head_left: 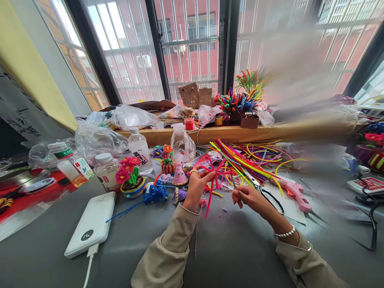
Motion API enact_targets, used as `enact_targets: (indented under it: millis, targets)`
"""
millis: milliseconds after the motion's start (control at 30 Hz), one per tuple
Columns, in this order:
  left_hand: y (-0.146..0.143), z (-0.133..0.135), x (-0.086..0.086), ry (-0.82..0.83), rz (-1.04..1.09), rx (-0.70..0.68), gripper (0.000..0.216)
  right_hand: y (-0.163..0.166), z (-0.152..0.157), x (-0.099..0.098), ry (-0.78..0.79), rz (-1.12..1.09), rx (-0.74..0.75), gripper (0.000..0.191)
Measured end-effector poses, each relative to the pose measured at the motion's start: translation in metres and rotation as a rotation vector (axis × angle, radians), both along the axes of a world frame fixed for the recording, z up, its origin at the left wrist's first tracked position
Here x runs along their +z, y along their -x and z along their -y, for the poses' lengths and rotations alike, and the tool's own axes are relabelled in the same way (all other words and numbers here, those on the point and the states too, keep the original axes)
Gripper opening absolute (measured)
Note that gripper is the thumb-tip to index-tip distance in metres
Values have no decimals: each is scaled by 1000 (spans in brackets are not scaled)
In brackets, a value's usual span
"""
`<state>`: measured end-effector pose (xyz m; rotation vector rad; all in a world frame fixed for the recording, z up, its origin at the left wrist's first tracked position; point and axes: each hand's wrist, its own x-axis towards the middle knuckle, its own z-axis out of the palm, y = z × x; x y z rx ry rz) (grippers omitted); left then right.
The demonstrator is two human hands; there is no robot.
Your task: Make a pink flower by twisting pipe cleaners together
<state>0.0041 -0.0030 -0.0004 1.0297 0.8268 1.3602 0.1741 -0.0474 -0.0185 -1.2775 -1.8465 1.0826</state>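
Observation:
My left hand is closed on a bundle of pink pipe cleaners that fan out above my fingers and hang down below them. My right hand is pinched shut just right of the bundle; it seems to grip a thin dark tool or wire, too small to name. Black-handled scissors lie on the grey table right behind my right hand. A heap of coloured pipe cleaners is spread beyond both hands.
A white power bank with its cable lies at the left. Bottles, a pipe-cleaner flower pot and small figures stand behind. A pink glue gun lies at the right. The wooden sill holds clutter.

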Motion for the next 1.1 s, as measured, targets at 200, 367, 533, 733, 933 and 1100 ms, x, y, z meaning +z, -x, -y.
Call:
enact_targets:
  millis: [200, 367, 533, 733, 933, 1100]
  targets:
    - [0, -1, -1, -11, 17, 14, 40, -1, 1, -1, -23, 23, -37, 51]
    - [0, -1, -2, -25, 37, 23, 41, 1, 1, -1, -13, 0, -80, 50]
    - [0, -2, -3, -50, 27, 29, 39, 6, 0, -3, 0, -66, -88, 49]
    - [-1, 0, -2, -33, 29, -10, 42, 9, 3, -3, 19, -106, 0, 60]
    - [-1, 2, -2, -24, 29, -38, 46, 7, 2, -3, 22, -86, 30, 72]
    - [-2, 3, 0, -1, 27, -39, 49, 4, 2, 0, -11, -58, 31, 66]
